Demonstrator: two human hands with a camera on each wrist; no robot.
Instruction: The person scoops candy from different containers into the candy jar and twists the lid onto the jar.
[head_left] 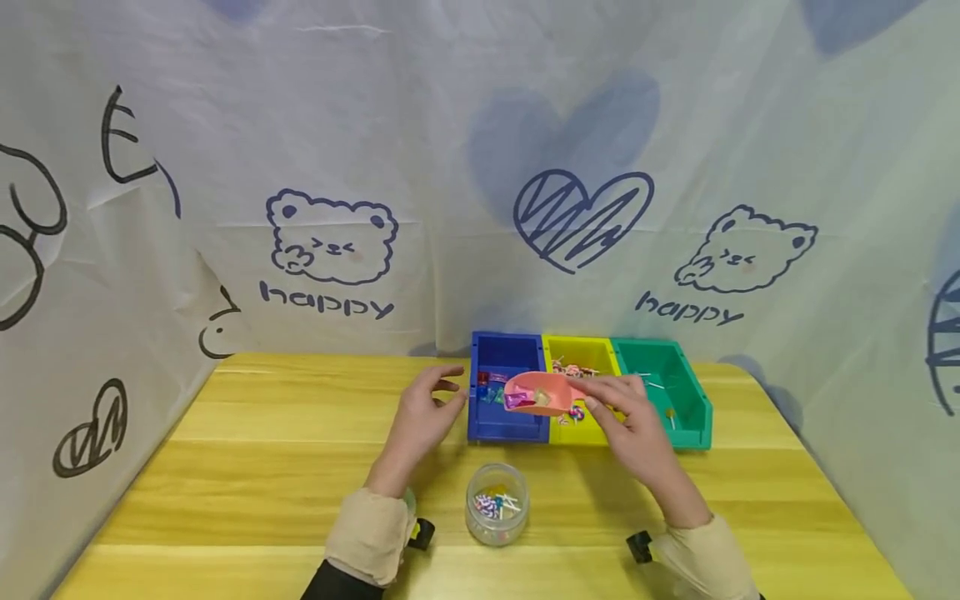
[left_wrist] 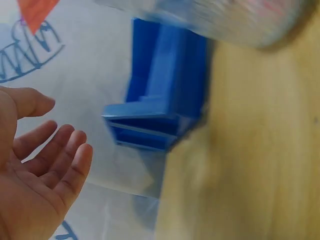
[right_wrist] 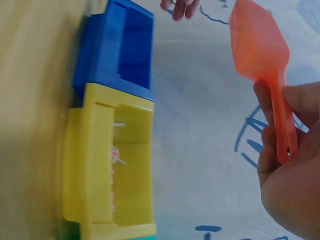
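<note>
Here, the right grip (head_left: 636, 427) holds a pink scoop (head_left: 553, 392).

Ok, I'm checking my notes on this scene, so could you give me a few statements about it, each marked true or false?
1. The right hand holds the scoop. True.
2. The scoop is empty. False: wrapped candy lies in it.
3. The yellow bin stands between the blue bin and the green bin. True.
4. The jar stands on the table. True.
5. The left hand grips the jar. False: the left hand holds nothing.
</note>
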